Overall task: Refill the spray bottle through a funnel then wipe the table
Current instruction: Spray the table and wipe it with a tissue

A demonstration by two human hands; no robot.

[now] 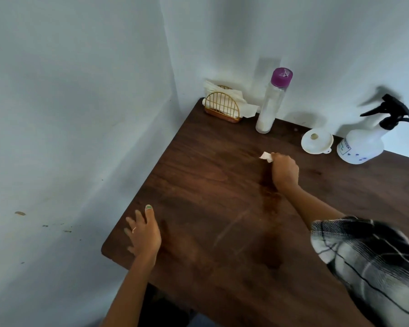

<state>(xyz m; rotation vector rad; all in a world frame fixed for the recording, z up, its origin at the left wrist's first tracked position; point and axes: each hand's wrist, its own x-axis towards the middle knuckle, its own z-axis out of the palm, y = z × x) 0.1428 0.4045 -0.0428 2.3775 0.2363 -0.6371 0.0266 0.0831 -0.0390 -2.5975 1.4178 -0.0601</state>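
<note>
My right hand (284, 170) is closed around a crumpled white tissue (266, 156) and presses it on the dark wooden table (198, 173) near the middle. My left hand (144, 230) rests flat with fingers spread at the table's left edge. A white spray bottle (361, 145) with a black trigger head stands at the back right. Beside it, to its left, lies a white funnel (316, 140), wide mouth up. A tall clear bottle (270, 107) with a purple cap stands at the back, with a little white content at its bottom.
A gold wire napkin holder (222, 107) with white napkins sits in the back left corner of the table. Pale walls close in behind and to the left. Faint streaks mark the tabletop between my hands. A plaid sleeve (368, 253) covers my right upper arm.
</note>
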